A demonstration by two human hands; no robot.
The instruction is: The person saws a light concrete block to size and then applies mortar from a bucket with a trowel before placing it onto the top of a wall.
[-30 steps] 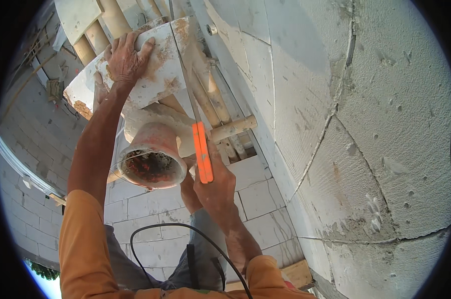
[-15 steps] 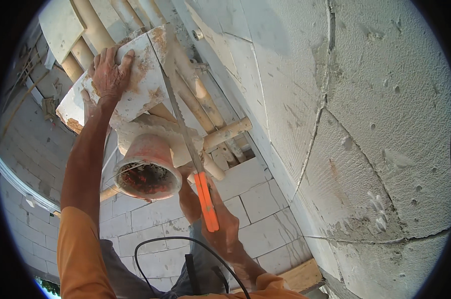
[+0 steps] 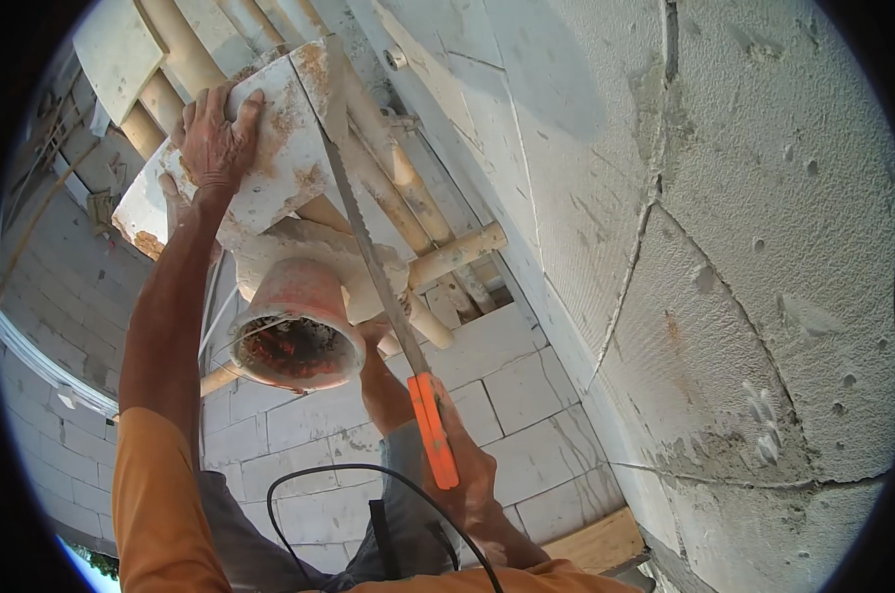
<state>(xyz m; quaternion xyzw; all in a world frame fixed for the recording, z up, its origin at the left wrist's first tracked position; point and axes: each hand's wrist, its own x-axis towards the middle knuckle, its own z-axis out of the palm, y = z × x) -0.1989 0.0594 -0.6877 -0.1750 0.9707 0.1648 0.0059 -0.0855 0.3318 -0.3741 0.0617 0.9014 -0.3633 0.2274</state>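
My left hand (image 3: pixel 213 143) lies spread on a white, brown-stained masonry block (image 3: pixel 284 168), fingers toward its far edge. In my right hand (image 3: pixel 472 469) is the orange handle of a hand saw (image 3: pixel 373 262). Its long toothed blade runs up and away to the block, where the far part sits in a straight cut near the right end. A small offcut side of the block shows right of that cut. What looks like a bare foot (image 3: pixel 174 193) rests against the block beside my left forearm.
Below the block a dirty reddish bucket (image 3: pixel 299 296) lies tilted, its mouth toward me. Round poles (image 3: pixel 457 252) run under the block. A rough grey wall (image 3: pixel 744 247) rises close on the right, and pale blockwork (image 3: pixel 309 435) shows below. A black cable (image 3: pixel 368 467) loops near my lap.
My right hand has drawn the saw back toward me and slightly right, with the blade still in the cut. The left hand stays on the block. The view has shifted a little.
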